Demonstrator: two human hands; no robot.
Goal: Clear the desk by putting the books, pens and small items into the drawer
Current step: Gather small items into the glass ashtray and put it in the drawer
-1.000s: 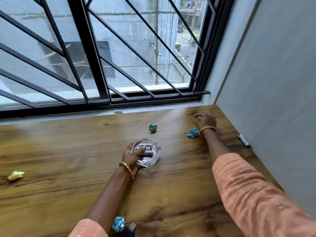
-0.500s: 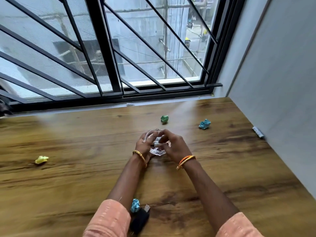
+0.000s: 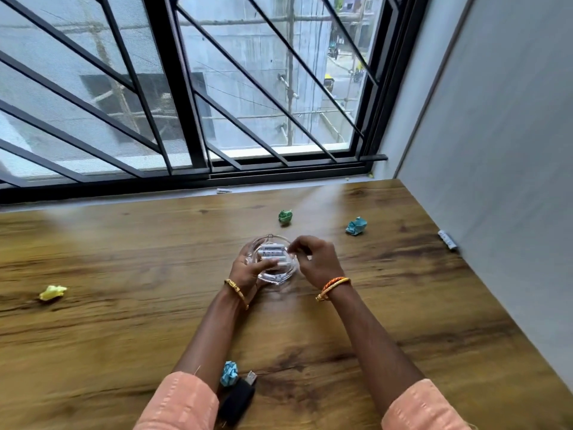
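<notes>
A clear glass dish sits mid-desk with several white batteries lying in it. My left hand grips the dish's near-left rim, thumb over the edge. My right hand hovers at the dish's right rim, fingers loosely curled, with nothing visible between them. Crumpled paper balls lie on the wooden desk: green, teal, yellow and blue. A black device with a metal plug lies near my left sleeve. No drawer is in view.
One white battery lies against the grey wall on the right. Another small white piece rests on the sill under the barred window, which closes off the desk's far edge.
My right hand came back from the far right of the desk to the dish, covered it, and now sits just right of it. My left hand stayed on the dish.
</notes>
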